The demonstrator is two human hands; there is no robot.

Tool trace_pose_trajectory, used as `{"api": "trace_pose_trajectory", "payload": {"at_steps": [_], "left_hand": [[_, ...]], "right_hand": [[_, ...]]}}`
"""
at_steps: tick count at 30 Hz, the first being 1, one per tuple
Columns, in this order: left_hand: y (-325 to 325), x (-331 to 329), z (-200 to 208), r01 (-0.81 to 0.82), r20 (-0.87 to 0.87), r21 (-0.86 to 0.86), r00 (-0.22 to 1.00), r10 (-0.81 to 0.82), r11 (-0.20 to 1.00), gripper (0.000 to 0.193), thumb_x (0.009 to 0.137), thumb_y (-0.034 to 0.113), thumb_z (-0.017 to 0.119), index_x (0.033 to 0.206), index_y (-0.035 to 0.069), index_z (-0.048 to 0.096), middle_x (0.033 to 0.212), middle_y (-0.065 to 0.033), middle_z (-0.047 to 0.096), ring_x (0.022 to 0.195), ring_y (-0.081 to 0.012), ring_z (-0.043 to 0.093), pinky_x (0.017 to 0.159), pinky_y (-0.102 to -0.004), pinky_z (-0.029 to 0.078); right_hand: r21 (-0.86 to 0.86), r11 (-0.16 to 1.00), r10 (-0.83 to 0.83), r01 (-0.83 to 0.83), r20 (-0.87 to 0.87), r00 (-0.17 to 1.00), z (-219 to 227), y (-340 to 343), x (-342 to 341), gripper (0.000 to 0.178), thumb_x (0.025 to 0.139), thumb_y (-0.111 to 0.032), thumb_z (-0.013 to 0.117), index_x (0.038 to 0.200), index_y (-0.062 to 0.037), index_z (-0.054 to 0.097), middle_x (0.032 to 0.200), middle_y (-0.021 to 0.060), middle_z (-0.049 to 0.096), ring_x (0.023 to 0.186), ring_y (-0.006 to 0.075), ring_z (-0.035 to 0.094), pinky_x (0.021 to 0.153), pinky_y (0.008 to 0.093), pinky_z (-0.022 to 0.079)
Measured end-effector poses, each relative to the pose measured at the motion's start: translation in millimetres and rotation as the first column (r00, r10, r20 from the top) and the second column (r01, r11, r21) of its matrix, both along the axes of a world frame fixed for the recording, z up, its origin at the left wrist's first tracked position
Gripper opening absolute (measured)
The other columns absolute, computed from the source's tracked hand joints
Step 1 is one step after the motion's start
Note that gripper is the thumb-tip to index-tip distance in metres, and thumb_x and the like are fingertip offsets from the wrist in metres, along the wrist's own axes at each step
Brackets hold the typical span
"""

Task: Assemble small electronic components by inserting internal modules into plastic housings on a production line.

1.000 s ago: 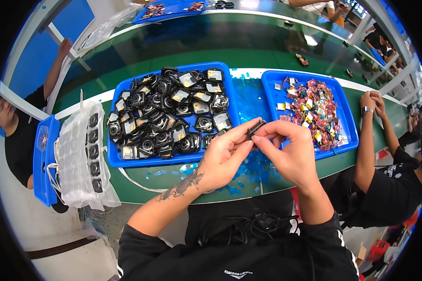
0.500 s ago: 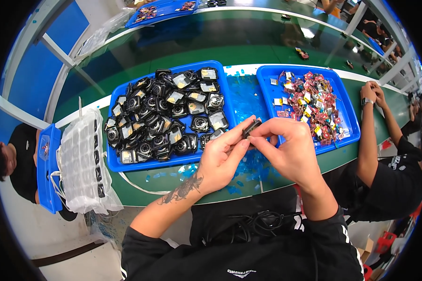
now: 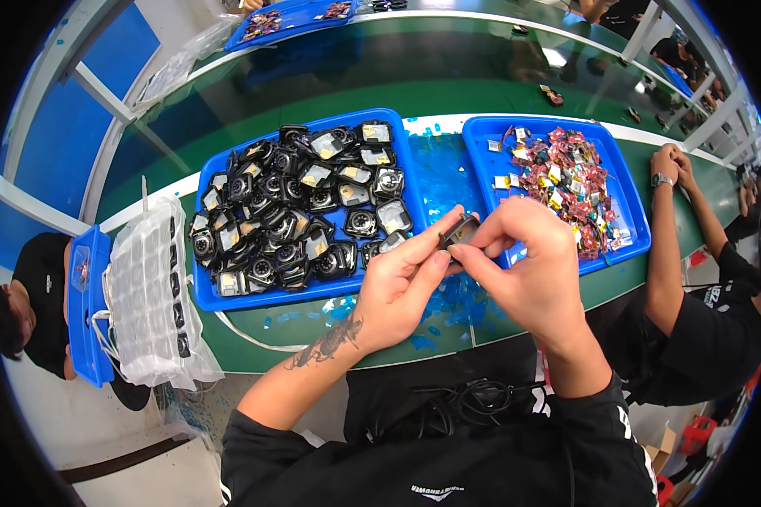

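Head view: black case above the table, between both hands, its face showing more than before.
Left hand: holds the case.
Right hand: fingertips at its edge, grip unclear, knuckles now higher.

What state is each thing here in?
Left hand: gripping black casing
Right hand: touching that casing
Black casing: held, slanted
Left blue tray: heaped with watch-like casings
Right blue tray: piled with red parts
Blue scraps: scattered between trays
Translucent pack: black pieces along right edge
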State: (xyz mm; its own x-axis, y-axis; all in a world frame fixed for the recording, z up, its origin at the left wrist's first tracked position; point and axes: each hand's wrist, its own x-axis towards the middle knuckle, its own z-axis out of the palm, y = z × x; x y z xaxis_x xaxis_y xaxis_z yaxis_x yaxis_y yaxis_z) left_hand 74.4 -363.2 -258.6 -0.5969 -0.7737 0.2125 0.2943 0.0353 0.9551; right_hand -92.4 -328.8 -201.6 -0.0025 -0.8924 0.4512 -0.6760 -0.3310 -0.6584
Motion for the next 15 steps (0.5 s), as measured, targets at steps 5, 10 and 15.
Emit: {"api": "trace_pose_trajectory", "payload": {"at_steps": [5,10,15], "left_hand": [[1,2,5,0.023,0.013,-0.038,1.0,-0.023,0.999,0.044,0.102,0.007,0.042,0.144,-0.003,0.036,0.14,-0.0136,0.048,0.121,-0.0189,0.053,0.1,-0.0345,0.048],[-3,-4,-1,0.003,-0.103,0.208,0.994,0.019,0.978,0.042,0.102,0.009,0.043,0.141,-0.005,0.038,0.134,-0.0138,0.053,0.115,-0.0184,0.057,0.097,-0.0342,0.051],[-11,-3,5,-0.041,-0.189,0.348,0.976,0.113,0.937,0.045,0.101,0.01,0.044,0.143,-0.002,0.035,0.131,-0.0155,0.055,0.112,-0.0231,0.061,0.096,-0.0341,0.052]], "right_hand": [[0.008,0.999,0.038,-0.038,-0.028,0.999,11,-4,-6,0.029,0.066,-0.003,0.077,0.073,-0.0044,0.049,0.071,0.0072,0.051,0.067,0.0245,0.052,0.06,0.0356,0.043],[0.095,0.985,0.131,-0.146,0.147,0.98,5,-15,-7,0.022,0.075,-0.002,0.073,0.082,-0.0016,0.052,0.078,0.0075,0.054,0.075,0.0207,0.056,0.07,0.0314,0.046],[0.228,0.952,0.102,-0.204,0.391,0.915,4,5,-26,0.028,0.078,-0.006,0.074,0.104,-0.0009,0.062,0.095,0.0061,0.064,0.09,0.0156,0.062,0.085,0.0319,0.05]]}}
